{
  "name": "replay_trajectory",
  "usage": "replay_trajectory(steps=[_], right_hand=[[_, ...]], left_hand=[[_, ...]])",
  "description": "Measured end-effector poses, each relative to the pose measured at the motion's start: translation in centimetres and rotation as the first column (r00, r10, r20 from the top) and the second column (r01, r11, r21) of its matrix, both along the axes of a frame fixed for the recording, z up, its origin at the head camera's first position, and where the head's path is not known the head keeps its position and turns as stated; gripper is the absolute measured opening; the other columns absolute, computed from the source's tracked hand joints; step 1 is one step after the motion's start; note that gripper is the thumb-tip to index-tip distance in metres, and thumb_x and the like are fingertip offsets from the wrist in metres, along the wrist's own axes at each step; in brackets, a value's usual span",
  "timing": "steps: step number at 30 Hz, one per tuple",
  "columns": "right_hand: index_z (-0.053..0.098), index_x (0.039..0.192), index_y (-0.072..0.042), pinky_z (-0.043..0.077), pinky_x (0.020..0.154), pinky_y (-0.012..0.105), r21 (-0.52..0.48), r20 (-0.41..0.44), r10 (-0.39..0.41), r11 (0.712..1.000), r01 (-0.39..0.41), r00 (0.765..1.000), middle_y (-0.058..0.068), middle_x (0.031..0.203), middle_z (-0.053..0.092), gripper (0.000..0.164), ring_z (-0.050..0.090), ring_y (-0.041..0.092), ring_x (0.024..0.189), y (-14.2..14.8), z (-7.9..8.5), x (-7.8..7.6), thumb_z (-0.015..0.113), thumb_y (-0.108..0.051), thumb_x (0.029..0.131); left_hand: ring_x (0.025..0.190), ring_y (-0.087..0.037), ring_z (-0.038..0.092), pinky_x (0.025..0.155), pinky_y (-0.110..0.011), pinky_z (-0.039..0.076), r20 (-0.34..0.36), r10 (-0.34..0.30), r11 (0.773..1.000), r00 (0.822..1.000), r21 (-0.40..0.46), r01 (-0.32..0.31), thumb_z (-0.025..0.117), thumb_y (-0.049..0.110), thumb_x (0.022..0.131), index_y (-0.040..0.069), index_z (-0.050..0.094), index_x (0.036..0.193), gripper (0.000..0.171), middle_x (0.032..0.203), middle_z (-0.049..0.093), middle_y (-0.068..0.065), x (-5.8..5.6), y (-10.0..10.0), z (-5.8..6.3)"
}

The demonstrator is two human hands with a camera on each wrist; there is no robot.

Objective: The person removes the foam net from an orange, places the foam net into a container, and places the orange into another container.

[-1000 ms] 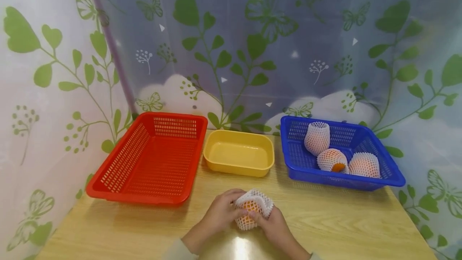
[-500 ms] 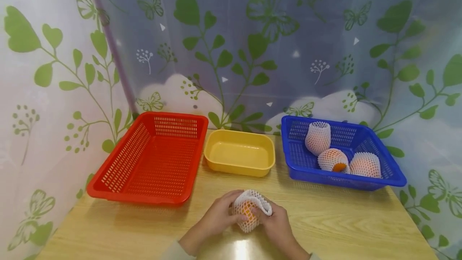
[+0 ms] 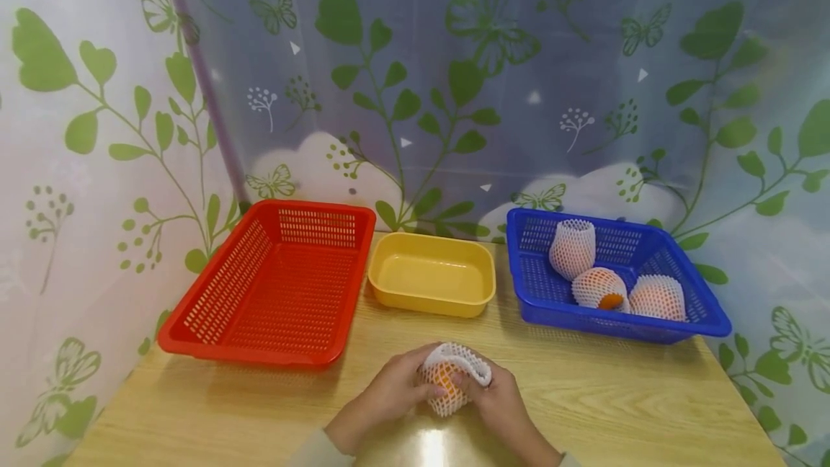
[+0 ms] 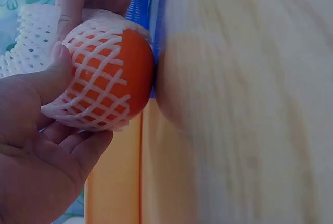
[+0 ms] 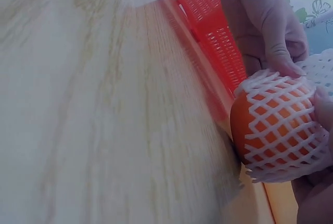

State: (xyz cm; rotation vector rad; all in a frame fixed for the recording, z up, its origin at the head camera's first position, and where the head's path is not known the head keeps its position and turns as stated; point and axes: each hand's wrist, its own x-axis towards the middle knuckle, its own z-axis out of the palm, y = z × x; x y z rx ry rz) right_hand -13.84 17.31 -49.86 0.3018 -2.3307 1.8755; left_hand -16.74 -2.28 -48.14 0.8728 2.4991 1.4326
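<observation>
At the near part of the table (image 3: pixel 603 395), a person holds a fruit (image 4: pixel 139 73) in a white foam net (image 3: pixel 468 357). The left hand (image 3: pixel 395 383) and right hand (image 3: pixel 502 396) grip it from 2 sides, fingers curled, thumbs on the net, probably so it cannot roll. Its bare end faces the wood; contact is unclear. Beyond, a yellow tray (image 3: pixel 431 305) stands between a red basket (image 3: pixel 295 294) and a blue basket (image 3: pixel 603 324), whose walls likely keep 3 netted fruits (image 3: pixel 573 251) together.
</observation>
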Motion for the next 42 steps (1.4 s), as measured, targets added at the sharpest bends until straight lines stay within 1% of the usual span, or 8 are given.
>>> replay_trajectory(steps=[6, 13, 20, 28, 31, 36, 39, 42], right_hand=[[0.061, 0.127, 0.0, 0.052, 0.09, 0.026, 0.029, 0.005, -0.005, 1.0, 0.005, 1.0, 0.008, 0.112, 0.07, 0.043, 0.065, 0.011, 0.101, 0.4, 0.1, -0.1, 0.072, -0.006, 0.086], [0.048, 0.14, 0.001, 0.039, 0.106, 0.038, 0.134, 0.011, 0.045, 0.99, -0.046, 0.999, 0.013, 0.139, 0.053, 0.065, 0.047, 0.031, 0.13, 0.7, 0.0, -0.6, 0.075, -0.013, 0.083], [0.053, 0.136, -0.002, 0.048, 0.096, 0.027, 0.13, 0.067, 0.098, 0.986, -0.106, 0.993, 0.008, 0.123, 0.065, 0.059, 0.062, 0.016, 0.11, 1.0, 0.0, -0.7, 0.075, -0.018, 0.084], [0.067, 0.114, 0.0, 0.053, 0.087, 0.028, 0.175, 0.008, 0.008, 0.985, -0.009, 1.0, 0.008, 0.104, 0.072, 0.037, 0.067, 0.017, 0.099, 0.9, 0.4, -1.0, 0.077, -0.016, 0.082], [0.071, 0.11, -0.001, 0.053, 0.087, 0.027, 0.131, -0.032, -0.059, 0.989, 0.063, 0.998, 0.008, 0.104, 0.073, 0.032, 0.068, 0.017, 0.099, 0.6, 0.4, -1.1, 0.078, -0.012, 0.08], [0.071, 0.111, 0.001, 0.054, 0.087, 0.029, 0.097, -0.138, -0.116, 0.987, 0.13, 0.984, 0.01, 0.11, 0.07, 0.035, 0.067, 0.019, 0.102, 0.3, 0.0, -1.0, 0.079, -0.007, 0.078], [0.071, 0.112, 0.0, 0.053, 0.088, 0.028, 0.08, -0.126, -0.106, 0.99, 0.116, 0.986, 0.01, 0.111, 0.07, 0.035, 0.067, 0.017, 0.102, 0.2, 0.1, -1.0, 0.078, -0.008, 0.079], [0.072, 0.112, -0.002, 0.053, 0.087, 0.026, 0.056, -0.06, -0.096, 0.993, 0.099, 0.994, 0.007, 0.108, 0.072, 0.033, 0.067, 0.012, 0.1, 0.2, 0.2, -1.0, 0.078, -0.01, 0.08]], left_hand=[[0.12, -0.025, 0.058, 0.1, -0.036, 0.046, -0.061, 0.039, 0.998, 0.997, -0.037, -0.041, 0.074, 0.012, 0.084, 0.006, 0.053, 0.138, 0.058, 0.135, 0.058, -0.009, -0.3, 0.7, 0.2], [0.1, -0.017, 0.067, 0.083, -0.025, 0.054, -0.074, 0.122, 0.993, 0.99, 0.013, -0.121, 0.075, 0.01, 0.083, 0.006, 0.066, 0.125, 0.043, 0.113, 0.07, -0.008, -0.4, 0.9, 0.0], [0.1, -0.017, 0.067, 0.082, -0.023, 0.054, 0.023, 0.084, 0.996, 0.996, 0.036, -0.085, 0.075, 0.012, 0.083, 0.006, 0.064, 0.127, 0.045, 0.112, 0.071, -0.008, -0.4, 0.7, 0.1], [0.117, -0.029, 0.059, 0.09, -0.024, 0.051, 0.183, 0.045, 0.978, 0.982, 0.191, -0.08, 0.073, 0.01, 0.085, -0.002, 0.05, 0.138, 0.058, 0.132, 0.058, -0.017, -0.4, 0.7, 0.1], [0.123, -0.033, 0.054, 0.095, -0.031, 0.049, 0.149, 0.057, 0.978, 0.987, 0.19, -0.085, 0.074, 0.011, 0.085, -0.004, 0.048, 0.138, 0.061, 0.138, 0.051, -0.023, -0.4, 0.9, 0.2], [0.123, -0.035, 0.053, 0.099, -0.042, 0.047, 0.084, 0.092, 0.992, 0.992, 0.083, -0.099, 0.076, 0.016, 0.084, -0.003, 0.045, 0.142, 0.068, 0.138, 0.052, -0.022, -0.2, 1.0, 0.1], [0.122, -0.033, 0.055, 0.101, -0.045, 0.045, 0.062, 0.11, 0.993, 0.992, 0.039, -0.113, 0.076, 0.019, 0.084, 0.0, 0.044, 0.143, 0.069, 0.136, 0.055, -0.018, -0.2, 1.1, 0.1], [0.125, -0.033, 0.053, 0.104, -0.047, 0.042, 0.037, 0.118, 0.993, 0.992, 0.017, -0.118, 0.076, 0.021, 0.084, 0.001, 0.045, 0.143, 0.07, 0.139, 0.053, -0.017, -0.1, 1.1, 0.0]])
